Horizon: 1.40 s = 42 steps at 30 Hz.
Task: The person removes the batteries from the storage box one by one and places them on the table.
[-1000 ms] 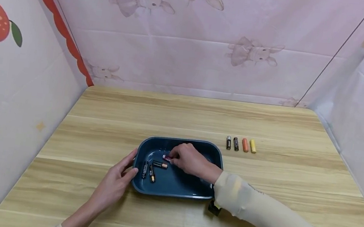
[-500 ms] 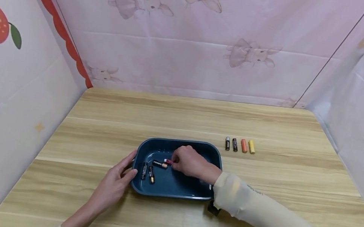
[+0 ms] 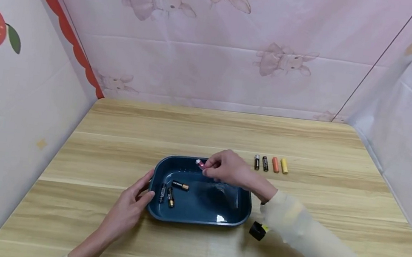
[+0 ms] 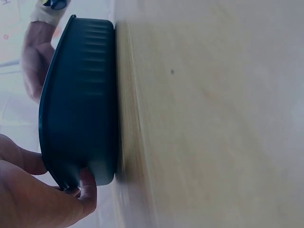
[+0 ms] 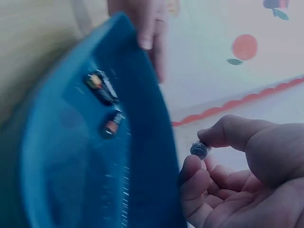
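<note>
A dark blue tray (image 3: 200,210) stands on the table. My left hand (image 3: 127,209) grips its left end, thumb at the rim and fingers against the outer wall, as the left wrist view also shows. My right hand (image 3: 230,168) pinches a pinkish-red battery (image 3: 200,164) between thumb and fingers, raised near the tray's far rim. In the right wrist view only the round end of that battery (image 5: 199,150) shows. Inside the tray's left part lie three dark batteries, one crosswise (image 3: 181,185), one beside the left wall (image 3: 162,193) and one next to it (image 3: 170,197).
Behind the tray's right corner a row of batteries lies on the table: two black (image 3: 257,162), an orange (image 3: 275,165) and a yellow one (image 3: 284,166). A black device (image 3: 257,231) hangs under my right wrist. Printed cloth walls (image 3: 212,73) enclose the table's back and sides.
My right hand has lifted the pinkish-red battery from the tray floor and moved it up toward the far rim. The left hand and the other batteries stay in place.
</note>
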### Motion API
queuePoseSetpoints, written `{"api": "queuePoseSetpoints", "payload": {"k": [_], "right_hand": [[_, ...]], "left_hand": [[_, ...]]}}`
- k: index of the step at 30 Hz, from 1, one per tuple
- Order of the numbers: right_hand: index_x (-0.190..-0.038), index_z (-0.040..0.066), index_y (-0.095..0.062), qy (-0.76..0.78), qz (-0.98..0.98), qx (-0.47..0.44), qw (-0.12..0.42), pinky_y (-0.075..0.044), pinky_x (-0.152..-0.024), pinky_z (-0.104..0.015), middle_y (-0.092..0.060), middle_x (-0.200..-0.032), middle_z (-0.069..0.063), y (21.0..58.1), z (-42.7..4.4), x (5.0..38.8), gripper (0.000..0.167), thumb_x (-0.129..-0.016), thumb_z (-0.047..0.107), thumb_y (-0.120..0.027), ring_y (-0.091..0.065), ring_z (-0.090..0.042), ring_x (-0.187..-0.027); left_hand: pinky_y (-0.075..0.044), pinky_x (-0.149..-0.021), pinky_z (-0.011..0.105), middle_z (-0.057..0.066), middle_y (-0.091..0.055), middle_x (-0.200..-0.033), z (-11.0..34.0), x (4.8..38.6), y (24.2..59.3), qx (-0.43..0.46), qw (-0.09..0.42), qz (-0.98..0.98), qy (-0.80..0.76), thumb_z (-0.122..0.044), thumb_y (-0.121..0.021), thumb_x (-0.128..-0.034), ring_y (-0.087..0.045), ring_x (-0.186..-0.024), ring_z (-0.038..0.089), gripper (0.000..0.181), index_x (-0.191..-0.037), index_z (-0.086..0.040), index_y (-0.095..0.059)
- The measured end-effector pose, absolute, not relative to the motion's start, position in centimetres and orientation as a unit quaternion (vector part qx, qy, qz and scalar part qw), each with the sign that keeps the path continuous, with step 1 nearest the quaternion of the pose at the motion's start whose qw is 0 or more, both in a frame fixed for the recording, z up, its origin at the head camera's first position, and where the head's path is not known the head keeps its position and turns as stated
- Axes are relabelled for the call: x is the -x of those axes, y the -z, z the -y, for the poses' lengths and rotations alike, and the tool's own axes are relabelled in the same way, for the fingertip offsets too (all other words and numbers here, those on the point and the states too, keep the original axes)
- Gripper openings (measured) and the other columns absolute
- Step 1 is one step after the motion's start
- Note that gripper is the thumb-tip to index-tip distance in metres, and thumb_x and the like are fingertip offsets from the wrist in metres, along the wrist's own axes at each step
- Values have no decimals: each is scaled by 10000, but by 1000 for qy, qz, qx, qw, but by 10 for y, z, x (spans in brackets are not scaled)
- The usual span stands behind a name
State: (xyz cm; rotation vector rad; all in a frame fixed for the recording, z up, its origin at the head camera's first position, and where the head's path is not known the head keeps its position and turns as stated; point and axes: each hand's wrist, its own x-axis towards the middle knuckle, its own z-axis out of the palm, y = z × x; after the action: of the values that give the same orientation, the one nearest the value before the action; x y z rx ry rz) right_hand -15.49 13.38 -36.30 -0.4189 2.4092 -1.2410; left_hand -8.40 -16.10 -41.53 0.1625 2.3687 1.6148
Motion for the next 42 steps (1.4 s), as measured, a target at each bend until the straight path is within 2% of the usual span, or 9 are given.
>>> {"api": "queuePoseSetpoints", "payload": {"k": [4,9,16,21,25,33,42], "right_hand": [[-1051,32,-744,458,-861,139,172,-529,-607,-266,-703,-912,-111,345,-151,153,141,-991,148,-690,-634,-299,-759],[-1083,16,-718,472,-863,118,137,-531,-584,-270,-656,-871,-109,324,-176,151,165,-1000,153,-675,-593,-240,-719],[-1136,-21,-684,478,-870,67,106,-475,-528,-237,-629,-838,-93,299,-216,150,227,-1007,164,-664,-572,-198,-710],[-1203,-68,-651,479,-874,14,78,-510,-600,-230,-626,-845,-44,291,-248,150,299,-1029,175,-642,-571,-131,-722],[-1226,-88,-615,479,-875,-20,61,-527,-631,-235,-615,-836,1,295,-276,152,332,-1050,194,-615,-561,-94,-709],[-1210,-135,-603,483,-873,-62,36,-547,-614,-222,-621,-815,49,323,-319,150,364,-1061,197,-599,-560,-55,-683],[-1220,-111,-616,458,-880,-115,53,-554,-610,-237,-634,-787,44,367,-345,149,402,-1047,252,-610,-581,-81,-694]], "left_hand": [[-332,-1160,352,101,-233,-1697,161,85,415,-59,134,-817,-557,-82,-476,-1103,-308,-1516,329,598,-1648,-99,-231],[-333,-1161,357,102,-234,-1697,161,85,415,-63,132,-818,-556,-78,-477,-1102,-309,-1515,329,594,-1645,-87,-236],[-325,-1168,375,112,-243,-1693,161,84,413,-61,136,-820,-552,-84,-472,-1105,-304,-1517,335,591,-1646,-91,-236],[-338,-1162,383,118,-245,-1692,162,84,411,-62,135,-822,-550,-81,-471,-1106,-308,-1515,342,592,-1648,-100,-235],[-338,-1165,391,117,-244,-1692,161,85,410,-60,136,-824,-547,-81,-470,-1105,-305,-1516,347,595,-1650,-113,-235],[-339,-1166,404,118,-236,-1695,161,85,410,-54,141,-825,-544,-75,-472,-1103,-301,-1517,352,598,-1650,-106,-233],[-337,-1158,394,129,-230,-1696,162,84,409,-59,143,-826,-542,-77,-468,-1106,-301,-1517,355,599,-1651,-104,-222]]}}
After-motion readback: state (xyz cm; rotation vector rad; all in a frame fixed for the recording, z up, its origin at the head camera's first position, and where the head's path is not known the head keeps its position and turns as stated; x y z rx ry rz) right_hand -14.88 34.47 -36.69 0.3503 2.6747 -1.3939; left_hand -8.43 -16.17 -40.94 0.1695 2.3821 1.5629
